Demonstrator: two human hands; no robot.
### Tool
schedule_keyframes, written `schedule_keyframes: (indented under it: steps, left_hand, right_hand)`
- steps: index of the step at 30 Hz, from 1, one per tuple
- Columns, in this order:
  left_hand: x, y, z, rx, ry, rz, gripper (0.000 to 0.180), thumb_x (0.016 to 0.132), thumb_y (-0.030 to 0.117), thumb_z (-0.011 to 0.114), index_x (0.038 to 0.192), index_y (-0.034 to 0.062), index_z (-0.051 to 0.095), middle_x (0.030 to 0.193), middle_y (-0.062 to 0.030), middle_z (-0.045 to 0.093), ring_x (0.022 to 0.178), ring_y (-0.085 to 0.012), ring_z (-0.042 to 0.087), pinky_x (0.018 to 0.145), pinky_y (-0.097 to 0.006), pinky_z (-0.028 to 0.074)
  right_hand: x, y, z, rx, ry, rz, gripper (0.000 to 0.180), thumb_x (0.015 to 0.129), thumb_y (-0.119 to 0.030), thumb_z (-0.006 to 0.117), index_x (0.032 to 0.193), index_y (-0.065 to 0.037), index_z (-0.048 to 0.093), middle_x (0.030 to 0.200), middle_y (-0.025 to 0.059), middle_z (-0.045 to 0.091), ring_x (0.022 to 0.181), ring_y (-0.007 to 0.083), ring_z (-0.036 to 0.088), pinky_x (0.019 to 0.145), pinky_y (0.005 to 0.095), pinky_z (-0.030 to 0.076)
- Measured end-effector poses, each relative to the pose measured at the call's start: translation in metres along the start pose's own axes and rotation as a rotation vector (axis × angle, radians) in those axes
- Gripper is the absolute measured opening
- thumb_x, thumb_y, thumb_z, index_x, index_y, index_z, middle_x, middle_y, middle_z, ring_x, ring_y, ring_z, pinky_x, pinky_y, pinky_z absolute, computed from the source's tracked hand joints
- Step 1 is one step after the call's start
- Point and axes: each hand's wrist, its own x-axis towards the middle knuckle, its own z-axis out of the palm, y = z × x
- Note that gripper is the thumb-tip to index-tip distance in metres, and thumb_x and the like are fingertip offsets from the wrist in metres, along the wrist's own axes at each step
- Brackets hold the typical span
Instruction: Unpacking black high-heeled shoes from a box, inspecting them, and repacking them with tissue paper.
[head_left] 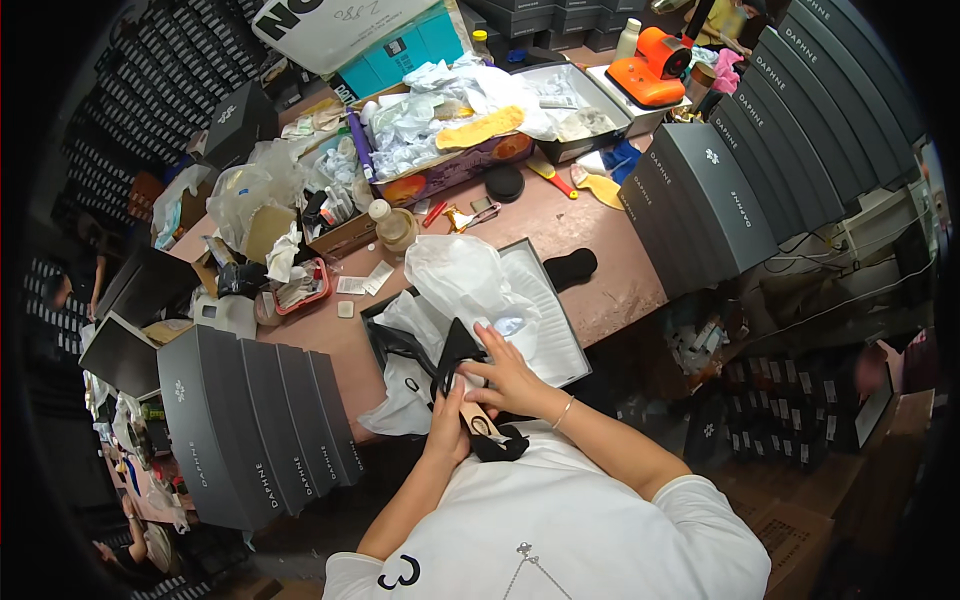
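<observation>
My left hand [447, 425] and my right hand [510, 377] both grip a black shoe [470, 395] with a tan insole, held close to my chest at the table's near edge. The right hand's fingers press on the shoe's black upper near its pointed top. Just beyond it lies an open grey shoe box [555, 330] lined with crumpled white tissue paper [460, 280]. A second black shoe piece [572, 266] rests on the table beside the box.
Rows of grey shoe boxes stand at the left [250, 420] and right [710, 200]. The brown table [545, 225] is cluttered with tissue, a small bottle [390, 225], an open carton [450, 140], a yellow insole [480, 127] and an orange device [650, 68].
</observation>
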Motion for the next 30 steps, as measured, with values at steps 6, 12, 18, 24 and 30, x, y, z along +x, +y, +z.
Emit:
schedule_keyframes:
  steps: [6,12,18,24,30]
  left_hand:
    - [-0.005,0.005,0.024,0.013,0.025,0.067,0.028,0.094,0.014,0.055,0.120,0.0053,0.047,0.103,-0.0112,0.060,0.083,-0.0224,0.066,0.071,-0.035,0.058]
    - [0.025,-0.007,-0.002,0.030,0.185,-0.014,0.028,0.091,0.011,0.055,0.117,0.0021,0.050,0.098,-0.0132,0.061,0.079,-0.0221,0.065,0.067,-0.035,0.057]
    - [0.030,0.004,-0.007,0.082,0.238,-0.087,0.030,0.094,0.028,0.058,0.115,0.0058,0.053,0.091,-0.0110,0.064,0.072,-0.0211,0.066,0.059,-0.033,0.056]
    - [0.025,0.007,-0.003,-0.045,0.169,-0.065,0.036,0.094,0.036,0.057,0.112,0.0056,0.054,0.091,-0.0111,0.062,0.075,-0.0218,0.064,0.066,-0.036,0.056]
    - [0.020,-0.010,0.022,-0.124,-0.005,0.055,0.048,0.093,0.055,0.050,0.107,0.0099,0.053,0.081,-0.0051,0.059,0.071,-0.0172,0.059,0.063,-0.033,0.052]
  right_hand:
    - [0.012,0.011,0.006,-0.025,0.263,-0.108,0.019,0.078,-0.022,0.070,0.091,-0.009,0.067,0.129,0.0148,0.054,0.127,0.0348,0.042,0.105,0.0535,0.028]
    - [0.013,0.036,-0.017,0.100,0.042,-0.063,0.019,0.077,-0.021,0.072,0.088,-0.008,0.064,0.126,0.0130,0.057,0.122,0.0289,0.049,0.102,0.0457,0.033]
    - [0.000,0.083,-0.011,-0.556,0.085,0.077,0.011,0.077,-0.016,0.067,0.085,-0.010,0.064,0.093,0.0086,0.064,0.098,0.0249,0.058,0.085,0.0431,0.038]
    - [-0.020,0.076,-0.029,-0.370,0.026,0.104,0.028,0.070,-0.006,0.072,0.096,-0.008,0.062,0.082,0.0104,0.059,0.074,0.0253,0.062,0.066,0.0376,0.047]
    - [0.018,-0.004,-0.022,-0.297,0.000,0.015,0.030,0.068,-0.008,0.068,0.093,-0.007,0.052,0.087,0.0114,0.054,0.078,0.0328,0.061,0.063,0.0416,0.051]
